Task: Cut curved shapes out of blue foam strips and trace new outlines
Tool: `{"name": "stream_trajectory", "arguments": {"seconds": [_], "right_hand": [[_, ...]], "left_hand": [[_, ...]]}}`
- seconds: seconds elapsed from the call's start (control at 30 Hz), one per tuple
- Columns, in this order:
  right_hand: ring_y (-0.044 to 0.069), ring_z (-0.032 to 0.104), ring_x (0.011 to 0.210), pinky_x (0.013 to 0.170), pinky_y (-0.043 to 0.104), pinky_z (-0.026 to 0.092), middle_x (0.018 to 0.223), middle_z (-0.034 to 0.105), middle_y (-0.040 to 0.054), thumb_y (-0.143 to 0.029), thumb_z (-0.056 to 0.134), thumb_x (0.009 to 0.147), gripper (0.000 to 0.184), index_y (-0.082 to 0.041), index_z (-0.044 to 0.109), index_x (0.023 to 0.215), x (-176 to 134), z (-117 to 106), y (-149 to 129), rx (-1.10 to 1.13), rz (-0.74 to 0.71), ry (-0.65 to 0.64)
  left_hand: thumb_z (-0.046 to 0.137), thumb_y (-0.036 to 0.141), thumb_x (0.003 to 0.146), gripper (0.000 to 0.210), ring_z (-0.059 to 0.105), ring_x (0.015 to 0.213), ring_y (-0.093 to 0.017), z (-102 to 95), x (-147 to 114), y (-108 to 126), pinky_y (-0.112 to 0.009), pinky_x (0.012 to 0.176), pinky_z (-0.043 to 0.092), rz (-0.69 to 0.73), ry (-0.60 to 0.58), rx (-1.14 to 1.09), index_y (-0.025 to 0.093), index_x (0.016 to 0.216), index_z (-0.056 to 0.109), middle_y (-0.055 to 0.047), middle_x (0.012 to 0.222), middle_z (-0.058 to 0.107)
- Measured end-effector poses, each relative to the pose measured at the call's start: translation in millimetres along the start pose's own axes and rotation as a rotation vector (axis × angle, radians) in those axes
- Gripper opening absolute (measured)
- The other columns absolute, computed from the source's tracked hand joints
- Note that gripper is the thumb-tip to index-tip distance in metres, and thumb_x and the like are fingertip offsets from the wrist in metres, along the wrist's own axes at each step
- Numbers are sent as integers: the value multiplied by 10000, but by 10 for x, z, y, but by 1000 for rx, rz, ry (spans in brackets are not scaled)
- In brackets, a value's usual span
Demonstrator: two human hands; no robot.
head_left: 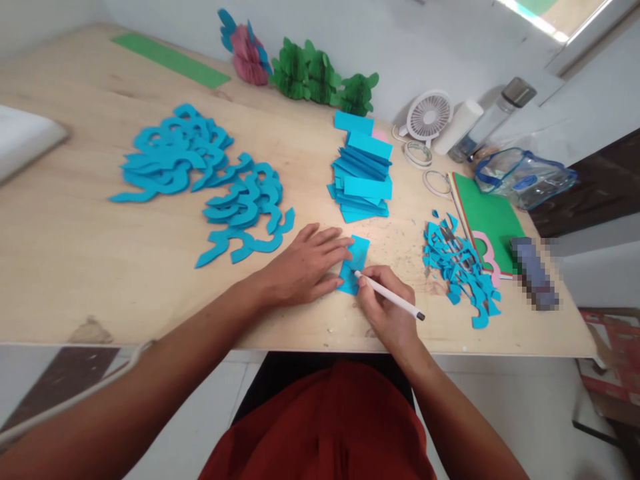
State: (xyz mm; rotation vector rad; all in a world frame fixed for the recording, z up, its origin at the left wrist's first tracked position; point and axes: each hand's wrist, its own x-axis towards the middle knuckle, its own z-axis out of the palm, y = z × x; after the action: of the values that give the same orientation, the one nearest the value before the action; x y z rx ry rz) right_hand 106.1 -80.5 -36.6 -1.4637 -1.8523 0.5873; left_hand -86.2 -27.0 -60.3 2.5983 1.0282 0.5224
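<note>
A small blue paper rectangle [359,251] lies on the table near its front edge. My left hand [313,263] rests flat with fingers spread, its fingertips on the paper's left side. My right hand [390,303] is closed around a white pen [393,297] with a dark end, its tip at the paper. Behind the paper sits a stack of blue paper rectangles [363,187]. Curved blue paper cutouts [173,150] are heaped to the left, with a second heap [245,200] closer to my left hand.
Blue scraps [457,260] lie to the right, scissors partly among them. Beyond are green sheets [493,220], a clear pouch [525,177], a bottle [493,120], a small fan [429,117] and tape rolls [418,155]. Green paper figures [315,73] and a pink one [247,53] stand along the wall.
</note>
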Motion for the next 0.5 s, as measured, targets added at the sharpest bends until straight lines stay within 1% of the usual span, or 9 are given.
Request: {"name": "stream_trajectory", "arguments": {"seconds": [0.3,0.5], "right_hand": [[133,569,582,550,250,428,713,663,26,-233,501,865,119,-197,612,841,8,-6,0,9,-13,-9],[132,569,581,548,244,426,692,651,21,-226,512,855,118,-187,619,822,8,-10,-16,-4,7,-9]], "left_hand": [[519,335,846,322,361,1336,-299,-17,1,12,-511,1096,215,-6,4,-13,229,1144,577,-84,1391,529],[515,336,849,319,358,1339,-299,-19,-3,15,-511,1097,212,-2,5,-16,225,1141,577,-87,1391,528]]}}
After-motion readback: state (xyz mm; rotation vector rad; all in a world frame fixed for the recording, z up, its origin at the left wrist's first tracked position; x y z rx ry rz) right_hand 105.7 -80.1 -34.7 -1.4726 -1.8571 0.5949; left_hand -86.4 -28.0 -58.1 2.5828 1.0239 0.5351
